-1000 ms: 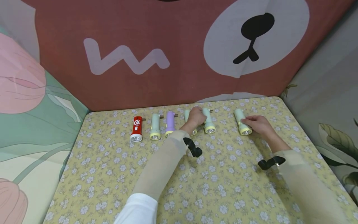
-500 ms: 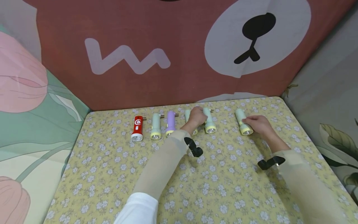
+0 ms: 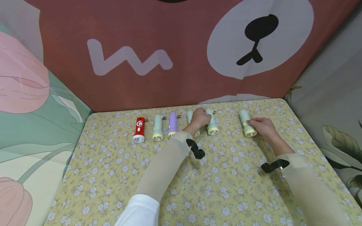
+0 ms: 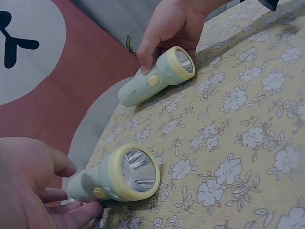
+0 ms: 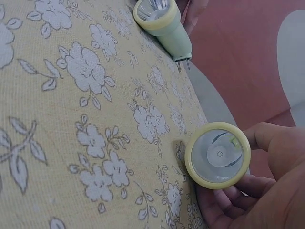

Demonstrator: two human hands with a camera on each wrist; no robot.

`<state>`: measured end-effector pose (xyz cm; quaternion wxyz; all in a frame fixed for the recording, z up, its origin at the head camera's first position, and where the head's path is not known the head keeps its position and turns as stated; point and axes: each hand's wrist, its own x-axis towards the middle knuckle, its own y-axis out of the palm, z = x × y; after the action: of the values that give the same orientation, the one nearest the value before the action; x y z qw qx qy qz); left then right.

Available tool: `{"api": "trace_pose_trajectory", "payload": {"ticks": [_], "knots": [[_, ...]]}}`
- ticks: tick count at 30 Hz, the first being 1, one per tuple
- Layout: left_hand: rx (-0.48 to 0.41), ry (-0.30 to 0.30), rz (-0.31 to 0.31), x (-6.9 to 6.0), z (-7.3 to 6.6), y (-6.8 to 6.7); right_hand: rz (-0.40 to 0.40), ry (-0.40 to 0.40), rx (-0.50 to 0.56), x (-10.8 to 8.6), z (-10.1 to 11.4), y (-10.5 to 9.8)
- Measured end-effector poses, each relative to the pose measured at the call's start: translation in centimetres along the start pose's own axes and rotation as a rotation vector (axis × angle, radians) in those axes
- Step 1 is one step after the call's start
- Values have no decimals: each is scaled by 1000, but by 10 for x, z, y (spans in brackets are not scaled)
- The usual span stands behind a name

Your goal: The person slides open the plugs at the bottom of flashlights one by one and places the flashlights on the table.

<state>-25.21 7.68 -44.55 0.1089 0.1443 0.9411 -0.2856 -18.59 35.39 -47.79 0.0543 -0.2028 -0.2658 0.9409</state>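
Two pale green flashlights with yellow rims are at my hands. My left hand (image 3: 200,117) holds the tail half of one flashlight (image 3: 212,124); in the left wrist view, thumb and fingers lie on either side of its body (image 4: 97,179). My right hand (image 3: 263,125) grips the other flashlight (image 3: 247,122), farther right, its thumb and fingers round the body behind the lens (image 5: 218,155). Both lie on the cloth with lenses toward me. Another pale green flashlight (image 3: 189,115) is partly hidden behind my left hand.
To the left, a red flashlight (image 3: 139,129), a pale green flashlight (image 3: 158,127) and a purple flashlight (image 3: 172,122) continue the row. Metal plug prongs stick out from several. A floral cloth (image 3: 113,182) covers the table, with a printed bear curtain (image 3: 186,84) behind.
Both hands stay on their flashlights. The flashlight in my right hand has shifted very slightly to the right; the whole view has drifted a little too.
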Motion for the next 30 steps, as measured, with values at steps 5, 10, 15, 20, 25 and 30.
{"api": "trace_pose_trajectory", "payload": {"ticks": [5,10,15,20,25,30], "knots": [[-32,-1,-13,1,1,-2,1,-16,32,-1,-1,-1],[-98,50,-91,6,1,-5,1,-30,67,-3,1,-3],[-150,150,-181,9,1,-11,5,-39,84,-7,6,-4],[-186,200,-167,9,-1,-20,23,-58,109,-10,9,-5],[-184,219,-132,8,-3,-25,8,-74,104,-18,17,-3],[-211,262,-60,2,-7,-27,0,-121,101,-26,27,2]]}}
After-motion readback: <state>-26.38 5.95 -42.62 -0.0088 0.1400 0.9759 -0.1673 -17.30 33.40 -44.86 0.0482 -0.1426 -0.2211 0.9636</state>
